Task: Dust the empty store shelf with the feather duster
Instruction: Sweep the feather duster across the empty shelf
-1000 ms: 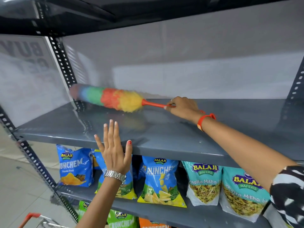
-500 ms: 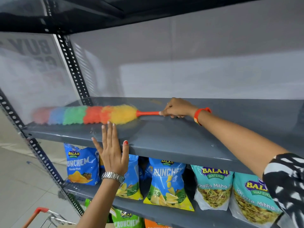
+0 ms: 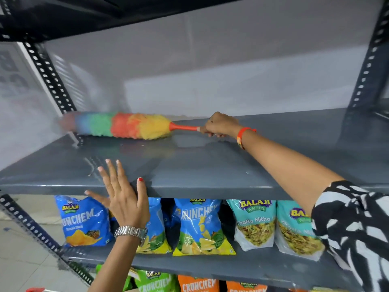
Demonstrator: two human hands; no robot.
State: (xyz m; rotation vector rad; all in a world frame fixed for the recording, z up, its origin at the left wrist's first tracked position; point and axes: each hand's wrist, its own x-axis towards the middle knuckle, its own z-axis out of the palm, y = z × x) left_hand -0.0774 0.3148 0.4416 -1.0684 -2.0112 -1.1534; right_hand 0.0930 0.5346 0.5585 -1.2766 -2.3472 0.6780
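Observation:
The rainbow feather duster (image 3: 122, 125) lies across the back left of the bare grey shelf (image 3: 210, 171), its tip blurred near the left upright. My right hand (image 3: 221, 124) grips its orange handle (image 3: 183, 127) at the rear of the shelf, an orange band on the wrist. My left hand (image 3: 122, 194), fingers spread and holding nothing, hovers in front of the shelf's front edge; a metal watch sits on its wrist.
Blue Crunchem bags (image 3: 84, 222) and teal Khatta Mitha bags (image 3: 255, 224) fill the shelf below; green and orange bags (image 3: 197, 284) sit lower still. Perforated dark uprights (image 3: 50, 79) frame the unit, with another upright (image 3: 366, 72) at right. A dark shelf (image 3: 105, 11) hangs overhead.
The duster swept from the back left toward the front left edge, then returned to the back of the shelf. My left hand stayed open by the front edge.

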